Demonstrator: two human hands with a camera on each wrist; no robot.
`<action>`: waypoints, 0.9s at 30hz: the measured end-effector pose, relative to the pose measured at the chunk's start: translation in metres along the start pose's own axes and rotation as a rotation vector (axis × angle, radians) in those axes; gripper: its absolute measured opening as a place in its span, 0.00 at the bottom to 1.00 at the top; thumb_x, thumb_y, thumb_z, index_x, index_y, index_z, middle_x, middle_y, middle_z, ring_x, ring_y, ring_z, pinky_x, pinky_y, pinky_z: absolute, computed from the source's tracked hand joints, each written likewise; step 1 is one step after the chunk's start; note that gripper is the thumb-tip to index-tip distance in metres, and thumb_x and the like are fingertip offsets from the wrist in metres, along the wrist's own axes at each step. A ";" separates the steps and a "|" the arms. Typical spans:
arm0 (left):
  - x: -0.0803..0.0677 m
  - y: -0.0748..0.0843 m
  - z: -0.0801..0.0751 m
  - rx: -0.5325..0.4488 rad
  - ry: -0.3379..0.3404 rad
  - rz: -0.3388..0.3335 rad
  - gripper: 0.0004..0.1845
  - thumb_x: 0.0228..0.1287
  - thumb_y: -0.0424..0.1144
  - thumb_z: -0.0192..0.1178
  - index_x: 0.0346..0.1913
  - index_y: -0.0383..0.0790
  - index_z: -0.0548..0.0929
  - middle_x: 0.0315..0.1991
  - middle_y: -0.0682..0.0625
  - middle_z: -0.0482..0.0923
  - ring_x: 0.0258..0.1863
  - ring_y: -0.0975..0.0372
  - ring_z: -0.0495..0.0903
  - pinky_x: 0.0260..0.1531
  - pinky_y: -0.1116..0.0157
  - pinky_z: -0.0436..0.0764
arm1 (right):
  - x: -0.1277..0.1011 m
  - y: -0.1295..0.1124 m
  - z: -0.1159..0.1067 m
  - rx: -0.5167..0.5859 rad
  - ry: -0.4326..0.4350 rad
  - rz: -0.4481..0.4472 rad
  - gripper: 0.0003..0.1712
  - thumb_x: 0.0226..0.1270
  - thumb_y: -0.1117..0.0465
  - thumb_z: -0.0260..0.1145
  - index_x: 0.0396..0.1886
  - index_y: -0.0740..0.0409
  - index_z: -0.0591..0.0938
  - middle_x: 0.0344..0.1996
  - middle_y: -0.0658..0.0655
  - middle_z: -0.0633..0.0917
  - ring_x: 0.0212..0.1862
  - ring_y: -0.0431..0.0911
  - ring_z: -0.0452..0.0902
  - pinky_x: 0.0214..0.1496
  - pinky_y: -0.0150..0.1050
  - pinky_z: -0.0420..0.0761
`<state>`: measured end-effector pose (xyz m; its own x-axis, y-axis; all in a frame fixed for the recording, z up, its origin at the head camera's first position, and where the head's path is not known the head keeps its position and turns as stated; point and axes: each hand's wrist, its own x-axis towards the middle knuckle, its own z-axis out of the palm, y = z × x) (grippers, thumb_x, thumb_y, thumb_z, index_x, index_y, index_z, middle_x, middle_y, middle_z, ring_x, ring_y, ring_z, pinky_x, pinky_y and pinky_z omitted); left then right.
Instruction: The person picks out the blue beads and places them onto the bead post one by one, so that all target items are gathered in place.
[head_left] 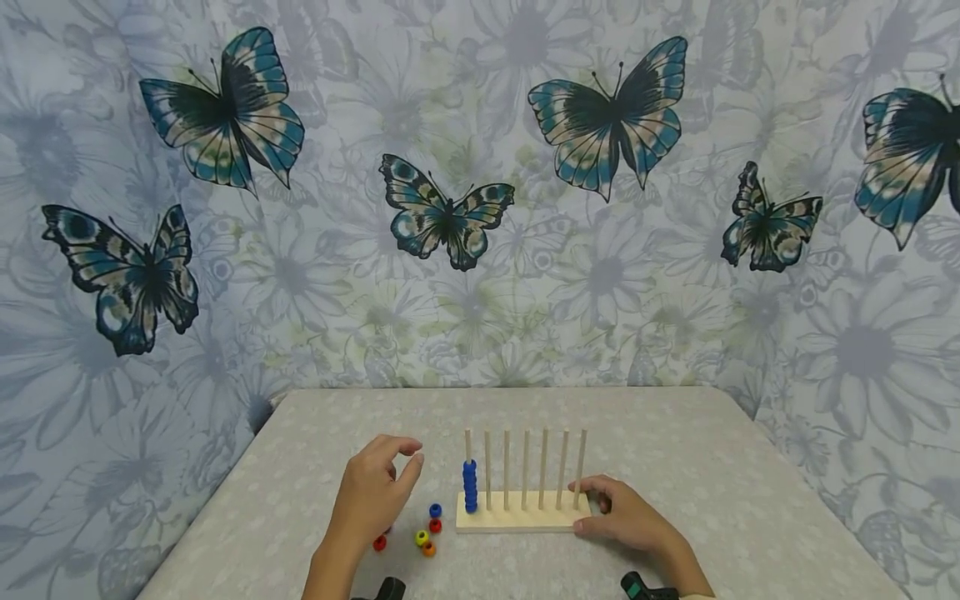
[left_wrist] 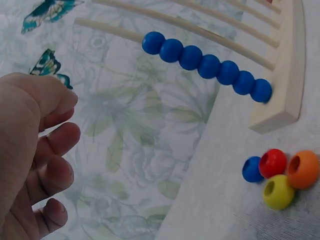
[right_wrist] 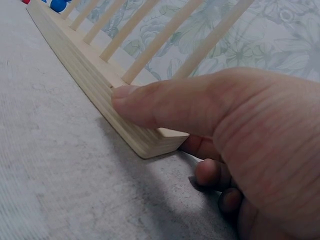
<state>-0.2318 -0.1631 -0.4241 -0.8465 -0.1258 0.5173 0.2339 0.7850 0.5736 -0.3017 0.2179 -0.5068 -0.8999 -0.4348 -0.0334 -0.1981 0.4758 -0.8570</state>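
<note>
A wooden peg stand (head_left: 517, 523) with a row of upright pegs sits on the table. Several blue beads (head_left: 469, 487) are stacked on its leftmost peg; the other pegs are bare. My right hand (head_left: 626, 515) grips the right end of the base, thumb on the front face and fingers behind, as the right wrist view shows. Left of the stand, my left hand (head_left: 378, 487) is raised above the table, its fingers loosely bent and no bead visible in them. Beneath and beside it lie loose beads: a blue bead (left_wrist: 252, 169), a red bead (left_wrist: 273, 163), a yellow bead (left_wrist: 278, 192) and an orange bead (left_wrist: 303, 169).
Another red bead (head_left: 380, 542) lies by the left wrist, partly beside something dark that the arm hides. A pale patterned cloth covers the table (head_left: 750, 483). Behind it hangs a floral backdrop (head_left: 480, 333) with butterflies. Dark wrist straps show at the bottom edge.
</note>
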 end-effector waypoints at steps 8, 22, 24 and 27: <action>-0.012 -0.020 0.007 -0.033 -0.105 -0.086 0.05 0.65 0.44 0.67 0.43 0.56 0.87 0.40 0.59 0.83 0.18 0.68 0.69 0.20 0.70 0.72 | -0.005 0.003 0.005 -0.015 0.015 0.007 0.32 0.52 0.52 0.80 0.58 0.49 0.82 0.33 0.53 0.73 0.35 0.44 0.64 0.32 0.34 0.66; -0.023 -0.050 0.008 0.006 -0.192 -0.093 0.05 0.65 0.42 0.68 0.43 0.52 0.88 0.36 0.59 0.83 0.21 0.68 0.70 0.23 0.71 0.72 | -0.006 -0.001 0.019 -0.018 0.036 -0.003 0.32 0.52 0.51 0.80 0.58 0.49 0.82 0.34 0.54 0.73 0.36 0.44 0.64 0.32 0.34 0.65; -0.023 -0.051 0.010 0.021 -0.222 -0.071 0.06 0.64 0.42 0.68 0.43 0.51 0.88 0.36 0.60 0.83 0.22 0.68 0.70 0.25 0.72 0.72 | -0.007 0.000 0.019 -0.025 0.044 -0.001 0.32 0.52 0.52 0.80 0.58 0.49 0.82 0.34 0.53 0.73 0.36 0.44 0.64 0.32 0.34 0.65; -0.024 -0.053 0.012 0.038 -0.260 -0.045 0.06 0.63 0.41 0.68 0.42 0.51 0.88 0.36 0.62 0.83 0.22 0.69 0.69 0.25 0.72 0.72 | -0.009 0.000 0.020 -0.025 0.043 -0.003 0.32 0.52 0.52 0.80 0.58 0.48 0.82 0.33 0.53 0.72 0.35 0.44 0.64 0.32 0.34 0.65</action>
<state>-0.2294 -0.1942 -0.4745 -0.9514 -0.0049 0.3080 0.1790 0.8049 0.5658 -0.2857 0.2064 -0.5165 -0.9150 -0.4033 -0.0088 -0.2094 0.4937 -0.8440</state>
